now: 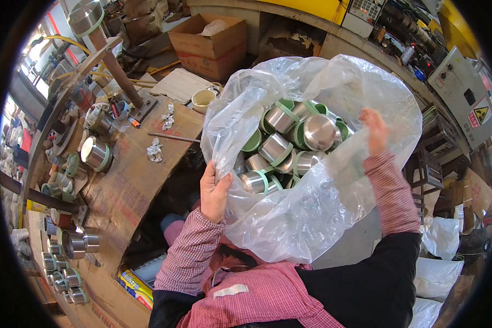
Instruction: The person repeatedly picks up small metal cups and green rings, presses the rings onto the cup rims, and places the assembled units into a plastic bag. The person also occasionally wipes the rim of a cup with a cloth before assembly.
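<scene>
The left hand (213,191) grips the near left edge of a large clear plastic bag (311,218), fingers curled over the bunched film and thumb pressed against it. The right hand (375,130) is at the bag's far right rim, seen partly through the plastic; its fingers are raised and loosely spread against the film, and whether they actually pinch it cannot be told. Between the two hands the mouth of the bag is held open at chest height, just above the person's checked pink sleeves.

Inside the bag lies a heap of short round steel cups (290,145), shiny silver, many with a pale green band around the rim, tumbled at all angles and touching one another.

To the left stands a curved brown workbench (128,180). More banded steel cups (96,153) sit on it, with a row of smaller ones (65,273) near its lower left edge, and crumpled bits of foil (154,150) lie near the middle. A cream cup (203,99) stands at the bench's far end. Beyond it sits an open brown cardboard box (210,44) with a red stripe on its side. At the far right a grey control cabinet (464,101) carries a yellow triangular warning sign (481,114). A yellow and blue flat package (136,287) lies low beside the bench, near the left elbow.
</scene>
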`<action>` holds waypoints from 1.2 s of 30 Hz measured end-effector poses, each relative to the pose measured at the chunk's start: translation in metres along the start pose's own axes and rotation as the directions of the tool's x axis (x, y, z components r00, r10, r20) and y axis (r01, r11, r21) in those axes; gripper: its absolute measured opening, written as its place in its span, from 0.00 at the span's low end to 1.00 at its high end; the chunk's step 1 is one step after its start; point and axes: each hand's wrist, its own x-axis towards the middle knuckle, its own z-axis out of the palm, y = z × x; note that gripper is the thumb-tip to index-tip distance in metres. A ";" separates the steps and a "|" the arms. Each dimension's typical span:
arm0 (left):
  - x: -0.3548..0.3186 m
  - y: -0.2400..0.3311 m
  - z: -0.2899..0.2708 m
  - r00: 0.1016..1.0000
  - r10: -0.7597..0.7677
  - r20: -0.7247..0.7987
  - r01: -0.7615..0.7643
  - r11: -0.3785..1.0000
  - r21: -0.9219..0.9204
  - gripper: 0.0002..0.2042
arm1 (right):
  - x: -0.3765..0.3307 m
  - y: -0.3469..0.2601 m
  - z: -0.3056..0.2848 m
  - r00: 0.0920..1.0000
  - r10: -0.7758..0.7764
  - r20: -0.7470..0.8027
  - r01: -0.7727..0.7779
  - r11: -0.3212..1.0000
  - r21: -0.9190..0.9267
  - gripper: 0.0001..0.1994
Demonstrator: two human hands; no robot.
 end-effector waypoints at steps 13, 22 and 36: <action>-0.033 -0.021 -0.018 0.996 0.003 0.088 -0.020 0.981 0.193 0.21 | 0.025 0.033 0.142 0.835 0.247 0.491 0.432 0.258 -0.864 0.24; -0.154 0.016 -0.113 0.989 0.040 -0.144 0.038 0.866 0.499 0.19 | -0.049 -0.033 0.177 0.664 -0.458 0.590 0.741 0.507 -0.441 0.13; -0.354 0.165 -0.351 0.198 0.710 -0.675 0.263 0.625 0.735 0.10 | -0.251 -0.176 0.469 -0.108 -0.663 0.740 0.536 0.588 0.606 0.08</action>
